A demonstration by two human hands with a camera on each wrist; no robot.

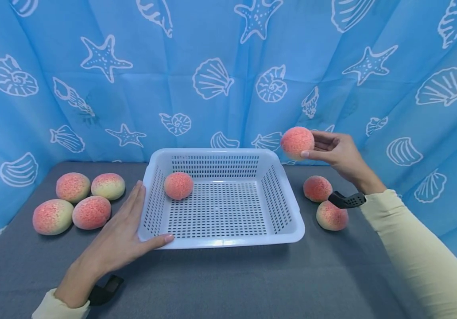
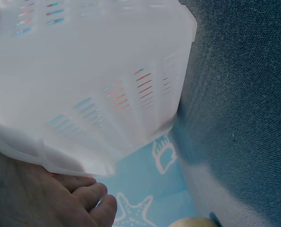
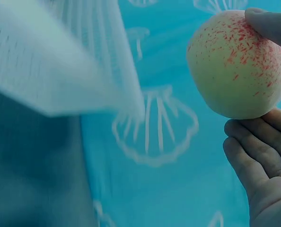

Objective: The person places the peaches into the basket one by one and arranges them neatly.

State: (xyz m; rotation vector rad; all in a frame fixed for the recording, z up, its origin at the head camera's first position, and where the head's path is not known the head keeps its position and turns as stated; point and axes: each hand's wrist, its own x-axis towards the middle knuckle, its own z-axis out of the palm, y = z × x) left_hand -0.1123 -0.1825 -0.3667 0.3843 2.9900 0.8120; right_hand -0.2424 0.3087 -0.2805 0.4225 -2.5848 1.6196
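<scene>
My right hand (image 1: 338,155) holds a pink-and-cream peach (image 1: 297,142) between thumb and fingers, raised past the right side of the white plastic basket (image 1: 222,242). Seen from the right wrist, the peach (image 3: 240,66) shows its pale side flecked with red. One peach (image 1: 178,185) lies inside the basket, toward its left wall. My left hand (image 1: 118,237) rests at the basket's front left corner, its fingers lying straight along the left side and the thumb on the front rim. The left wrist view has that hand (image 2: 50,196) against the rim.
Several peaches (image 1: 73,187) sit in a group on the grey tablecloth (image 1: 228,283), left of the basket. To its right are two peaches, a redder one (image 1: 318,188) and a paler one (image 1: 332,215). Behind everything hangs a blue curtain (image 1: 228,115) with white shells and starfish.
</scene>
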